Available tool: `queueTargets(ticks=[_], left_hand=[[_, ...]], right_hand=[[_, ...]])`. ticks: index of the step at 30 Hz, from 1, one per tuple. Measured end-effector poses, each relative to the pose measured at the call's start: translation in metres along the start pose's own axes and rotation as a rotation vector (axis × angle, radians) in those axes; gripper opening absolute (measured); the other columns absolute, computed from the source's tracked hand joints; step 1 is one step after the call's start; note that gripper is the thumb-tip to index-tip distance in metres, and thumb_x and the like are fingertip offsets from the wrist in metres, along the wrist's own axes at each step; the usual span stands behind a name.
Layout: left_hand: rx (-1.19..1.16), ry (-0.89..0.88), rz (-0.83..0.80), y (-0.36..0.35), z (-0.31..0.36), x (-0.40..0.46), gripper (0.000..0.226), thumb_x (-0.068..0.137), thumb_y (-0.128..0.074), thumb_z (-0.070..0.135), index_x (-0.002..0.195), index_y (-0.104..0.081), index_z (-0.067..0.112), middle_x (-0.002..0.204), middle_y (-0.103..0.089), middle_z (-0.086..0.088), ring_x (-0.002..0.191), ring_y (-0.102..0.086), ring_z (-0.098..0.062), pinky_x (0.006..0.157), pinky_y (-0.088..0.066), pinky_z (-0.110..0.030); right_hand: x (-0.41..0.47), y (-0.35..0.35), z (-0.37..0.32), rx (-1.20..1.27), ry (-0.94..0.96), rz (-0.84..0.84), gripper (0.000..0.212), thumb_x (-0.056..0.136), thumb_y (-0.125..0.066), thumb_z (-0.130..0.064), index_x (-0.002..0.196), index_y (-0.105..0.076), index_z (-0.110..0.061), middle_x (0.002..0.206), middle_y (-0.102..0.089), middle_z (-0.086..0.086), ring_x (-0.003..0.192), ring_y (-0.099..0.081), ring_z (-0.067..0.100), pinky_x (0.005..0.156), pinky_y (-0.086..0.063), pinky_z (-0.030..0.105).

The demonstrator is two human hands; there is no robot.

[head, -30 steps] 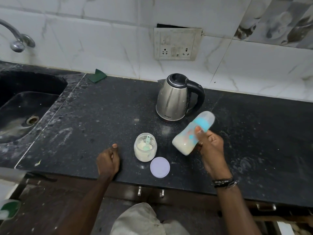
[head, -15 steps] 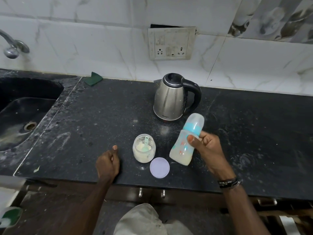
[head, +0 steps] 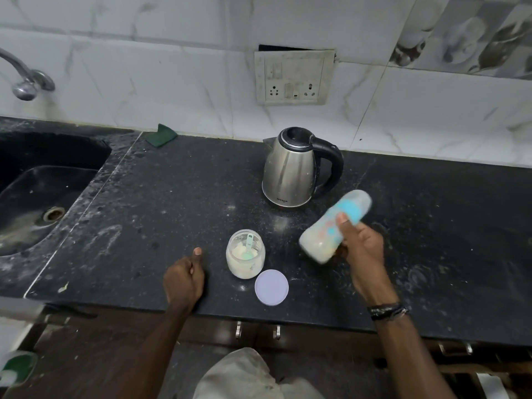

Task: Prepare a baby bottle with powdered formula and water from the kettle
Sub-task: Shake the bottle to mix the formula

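Black counter (head: pixel 144 197), kettle (head: pixel 290 168) behind: the right hand (head: pixel 364 249) is gripping the capped bottle (head: pixel 331 234), now tilting flatter than half a second ago, apparently shaking the mix; the left hand (head: pixel 184 280) is resting fisted, holding nothing.

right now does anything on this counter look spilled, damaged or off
Yes. White powder is dusted over the black countertop, thickest around the open formula jar, whose lid lies beside it. On the wall, the socket plate sits askew with a dark gap above it.
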State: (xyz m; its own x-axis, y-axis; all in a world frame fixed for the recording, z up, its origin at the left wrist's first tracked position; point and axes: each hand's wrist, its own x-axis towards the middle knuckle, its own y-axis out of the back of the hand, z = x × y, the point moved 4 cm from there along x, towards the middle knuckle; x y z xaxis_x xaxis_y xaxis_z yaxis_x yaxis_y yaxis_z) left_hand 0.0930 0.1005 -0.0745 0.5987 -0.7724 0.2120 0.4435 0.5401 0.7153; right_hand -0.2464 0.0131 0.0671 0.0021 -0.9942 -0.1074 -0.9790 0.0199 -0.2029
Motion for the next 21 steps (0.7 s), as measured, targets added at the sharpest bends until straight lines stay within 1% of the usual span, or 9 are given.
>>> queueTargets(ticks=[1,3,6,7,10,11,15,18,21], left_hand=[[-0.003,-0.004,-0.005,0.000,0.000,0.000,0.068,0.096,-0.029,0.056,0.050,-0.039,0.007,0.047,-0.046,-0.010,0.045,-0.045,-0.027,0.051,-0.036,-0.035],[-0.012,-0.011,-0.009,0.001,0.000,-0.002,0.070,0.096,-0.028,0.058,0.050,-0.040,0.006,0.048,-0.046,-0.010,0.045,-0.044,-0.026,0.051,-0.034,-0.034],[-0.024,-0.017,-0.012,0.002,0.000,-0.002,0.074,0.095,-0.027,0.058,0.051,-0.042,0.001,0.049,-0.048,-0.014,0.046,-0.047,-0.028,0.052,-0.038,-0.037],[-0.025,-0.013,-0.018,0.002,0.001,-0.002,0.076,0.095,-0.026,0.059,0.052,-0.043,-0.001,0.050,-0.049,-0.015,0.047,-0.048,-0.030,0.052,-0.040,-0.039],[-0.022,-0.001,-0.028,0.002,0.001,-0.001,0.078,0.094,-0.026,0.060,0.052,-0.045,-0.002,0.050,-0.050,-0.014,0.047,-0.048,-0.030,0.053,-0.043,-0.040],[-0.021,0.004,-0.027,0.002,0.001,-0.001,0.077,0.094,-0.026,0.060,0.051,-0.044,-0.001,0.050,-0.049,-0.013,0.047,-0.047,-0.029,0.053,-0.043,-0.040],[-0.009,-0.003,-0.016,0.002,0.000,-0.002,0.068,0.096,-0.029,0.057,0.049,-0.039,0.009,0.048,-0.046,-0.009,0.045,-0.044,-0.026,0.052,-0.038,-0.036],[-0.013,0.000,-0.028,0.000,-0.001,0.000,0.072,0.096,-0.027,0.059,0.049,-0.041,0.006,0.048,-0.047,-0.009,0.045,-0.044,-0.026,0.052,-0.041,-0.037],[-0.021,0.009,-0.030,0.000,-0.002,-0.001,0.073,0.096,-0.027,0.059,0.049,-0.041,0.006,0.047,-0.047,-0.009,0.045,-0.044,-0.026,0.052,-0.041,-0.037]], right_hand=[[-0.004,-0.004,-0.001,-0.048,0.024,-0.113,0.033,0.075,-0.078,-0.042,0.094,-0.078,-0.015,0.092,-0.078,0.006,0.081,-0.075,0.016,0.063,-0.059,0.026],[-0.005,-0.007,-0.007,-0.028,0.070,-0.138,0.040,0.073,-0.082,-0.043,0.097,-0.077,-0.011,0.094,-0.078,0.008,0.082,-0.074,0.018,0.068,-0.060,0.029],[0.000,-0.002,-0.013,0.118,0.063,0.133,0.047,0.070,-0.076,-0.054,0.091,-0.074,-0.012,0.086,-0.078,0.001,0.075,-0.072,0.013,0.060,-0.059,0.029],[0.000,-0.004,-0.013,0.074,0.055,0.137,0.044,0.071,-0.074,-0.052,0.091,-0.074,-0.013,0.085,-0.078,0.000,0.074,-0.072,0.012,0.058,-0.058,0.027],[-0.011,-0.016,-0.010,-0.070,0.085,-0.112,0.033,0.075,-0.075,-0.038,0.097,-0.074,-0.013,0.090,-0.078,0.004,0.080,-0.075,0.015,0.063,-0.058,0.024],[-0.013,-0.016,-0.011,-0.049,0.095,-0.108,0.033,0.076,-0.076,-0.038,0.096,-0.075,-0.012,0.090,-0.078,0.005,0.078,-0.074,0.015,0.063,-0.058,0.024],[-0.006,-0.004,-0.013,0.068,0.065,0.170,0.042,0.073,-0.071,-0.053,0.086,-0.073,-0.013,0.072,-0.075,-0.001,0.055,-0.063,0.007,0.044,-0.047,0.019],[-0.012,-0.012,-0.012,-0.166,0.098,-0.083,0.043,0.072,-0.079,-0.051,0.093,-0.075,-0.014,0.071,-0.076,0.004,0.045,-0.059,0.006,0.039,-0.043,0.017],[-0.009,-0.003,-0.018,-0.012,0.118,0.045,0.043,0.068,-0.080,-0.055,0.084,-0.076,-0.015,0.062,-0.071,0.004,0.039,-0.052,0.005,0.036,-0.040,0.016]])
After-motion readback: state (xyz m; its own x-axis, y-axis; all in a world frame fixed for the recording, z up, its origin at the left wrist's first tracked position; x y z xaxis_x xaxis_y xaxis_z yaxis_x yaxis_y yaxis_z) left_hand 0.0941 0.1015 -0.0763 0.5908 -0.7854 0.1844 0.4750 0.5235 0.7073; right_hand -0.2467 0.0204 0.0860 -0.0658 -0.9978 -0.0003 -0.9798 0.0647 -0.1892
